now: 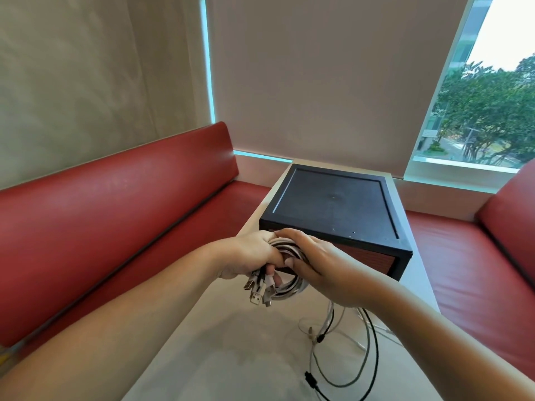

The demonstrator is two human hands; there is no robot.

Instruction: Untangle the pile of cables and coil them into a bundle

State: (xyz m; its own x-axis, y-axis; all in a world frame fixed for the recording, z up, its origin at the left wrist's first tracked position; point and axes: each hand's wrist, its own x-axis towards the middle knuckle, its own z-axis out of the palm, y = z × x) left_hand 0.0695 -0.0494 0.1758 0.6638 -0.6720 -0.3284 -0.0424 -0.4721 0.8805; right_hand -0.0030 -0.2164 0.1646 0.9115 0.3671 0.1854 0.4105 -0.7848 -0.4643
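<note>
The person is holding both hands together above the middle of the white table (231, 342), each clamped on the coil of cables (289, 293). The left hand (252, 253) is gripping the coil with curled fingers, and USB plugs (256, 295) are dangling just below it. The right hand (321, 267) is wrapping over the coil's right side. Loose cable tails (369, 360) are trailing from the coil onto the table near its right edge. A black box (333, 204) is sitting at the table's far end.
</note>
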